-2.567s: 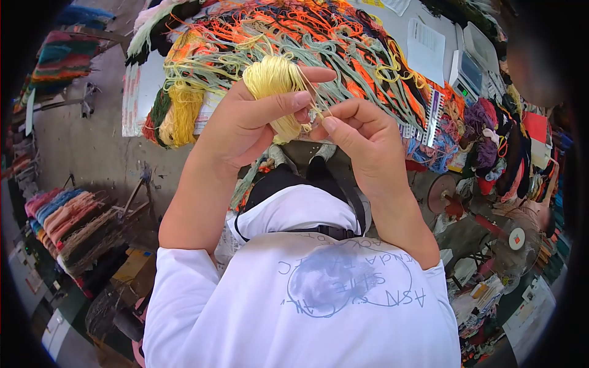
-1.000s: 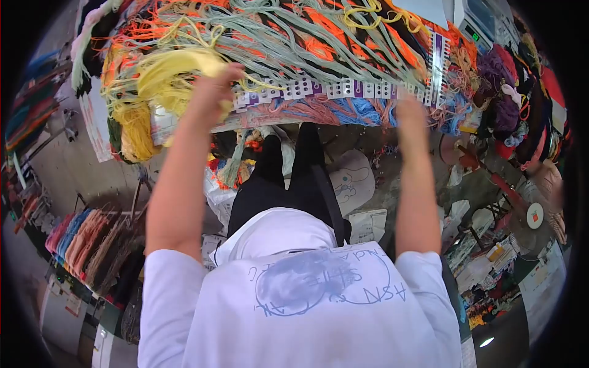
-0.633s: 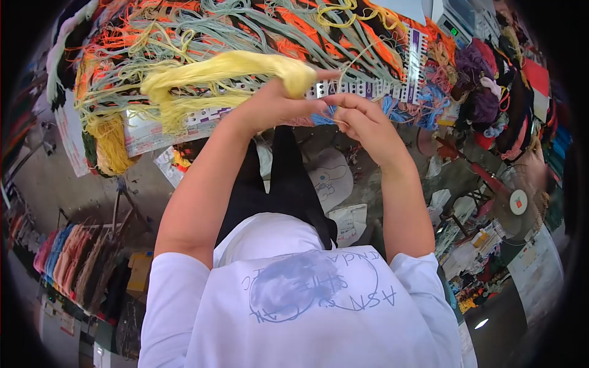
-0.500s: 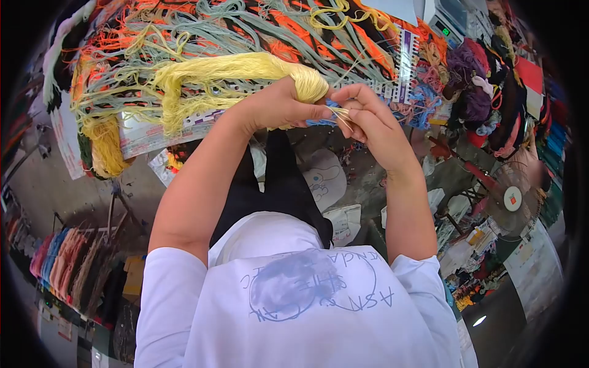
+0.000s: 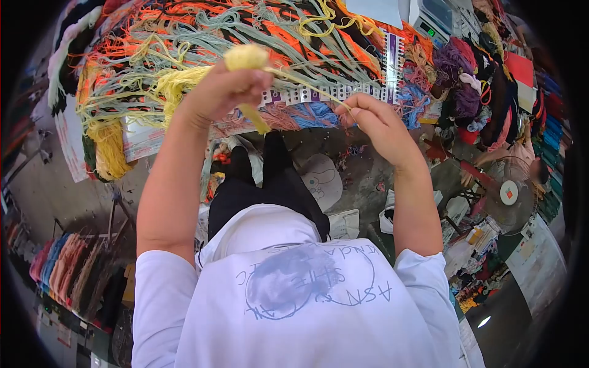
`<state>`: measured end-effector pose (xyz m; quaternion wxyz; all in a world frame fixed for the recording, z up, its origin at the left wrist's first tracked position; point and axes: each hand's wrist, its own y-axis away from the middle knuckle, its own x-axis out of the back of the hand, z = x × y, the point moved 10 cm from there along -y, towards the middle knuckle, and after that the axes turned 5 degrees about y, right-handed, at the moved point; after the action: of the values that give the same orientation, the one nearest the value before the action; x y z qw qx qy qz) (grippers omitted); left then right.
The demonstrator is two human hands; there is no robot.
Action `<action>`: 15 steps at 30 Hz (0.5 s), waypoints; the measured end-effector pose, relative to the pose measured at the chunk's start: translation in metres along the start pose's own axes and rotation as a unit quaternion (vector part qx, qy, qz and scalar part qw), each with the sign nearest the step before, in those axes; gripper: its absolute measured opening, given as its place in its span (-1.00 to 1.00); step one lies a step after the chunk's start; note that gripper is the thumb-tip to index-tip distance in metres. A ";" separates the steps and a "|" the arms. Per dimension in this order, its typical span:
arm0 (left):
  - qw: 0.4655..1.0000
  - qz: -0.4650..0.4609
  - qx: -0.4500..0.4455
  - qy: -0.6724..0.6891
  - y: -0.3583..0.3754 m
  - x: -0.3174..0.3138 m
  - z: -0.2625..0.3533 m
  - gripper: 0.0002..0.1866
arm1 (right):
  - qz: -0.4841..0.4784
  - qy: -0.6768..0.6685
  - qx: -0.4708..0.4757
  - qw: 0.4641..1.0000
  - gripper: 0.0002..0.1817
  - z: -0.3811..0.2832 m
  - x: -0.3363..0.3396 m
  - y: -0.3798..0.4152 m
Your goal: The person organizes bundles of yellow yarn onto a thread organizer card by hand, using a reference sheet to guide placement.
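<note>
Left hand point(image 5: 224, 92) is fisted tight around a pale yellow yarn hank point(image 5: 246, 58), just in front of the yarn-covered table point(image 5: 138, 138), with the hank's top poking above the knuckles and a tail hanging below. A single yellow strand point(image 5: 310, 90) runs taut from it to the right hand point(image 5: 374, 122), whose fingertips pinch the end. Tangled orange and grey-green yarn point(image 5: 245, 27) lies on the table behind both hands.

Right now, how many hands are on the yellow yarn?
2. The left hand is clenched around the yellow yarn bundle above the table; the right hand pinches a strand drawn out from that bundle. No other person's hands show.
</note>
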<state>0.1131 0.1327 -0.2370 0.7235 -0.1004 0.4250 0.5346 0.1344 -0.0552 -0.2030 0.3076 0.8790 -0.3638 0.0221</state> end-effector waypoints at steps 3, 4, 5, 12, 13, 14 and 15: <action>0.998 -0.016 -0.057 -0.014 0.020 0.010 0.042 -0.85 | -0.007 -0.060 -0.032 0.998 -0.78 -0.002 0.006 0.004; 0.997 0.015 -0.070 0.007 0.028 0.015 0.053 -0.85 | -0.006 -0.060 -0.030 0.998 -0.78 -0.001 0.009 0.005; 0.996 -0.012 -0.070 0.048 0.033 0.019 0.060 -0.85 | -0.016 -0.082 -0.039 0.996 -0.79 0.004 0.008 0.005; 0.978 0.045 -0.189 0.079 0.084 0.089 0.154 -0.82 | 0.063 -0.285 -0.093 0.952 -0.92 0.029 0.040 0.017; 0.974 0.060 -0.201 0.088 0.096 0.116 0.167 -0.79 | 0.071 -0.359 -0.087 0.927 -0.93 0.056 0.068 0.017; 0.949 0.187 -0.233 0.102 0.118 0.165 0.177 -0.77 | 0.079 -0.430 -0.081 0.896 -0.94 0.091 0.105 0.018; 0.907 0.309 -0.263 0.114 0.147 0.218 0.187 -0.74 | 0.214 -0.459 -0.119 0.854 -0.91 0.127 0.152 0.032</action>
<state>0.0960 0.4545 -0.2334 0.4159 -0.2106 0.3583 0.8089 0.2020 -0.2387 -0.2490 0.1958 0.6462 -0.6423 -0.3626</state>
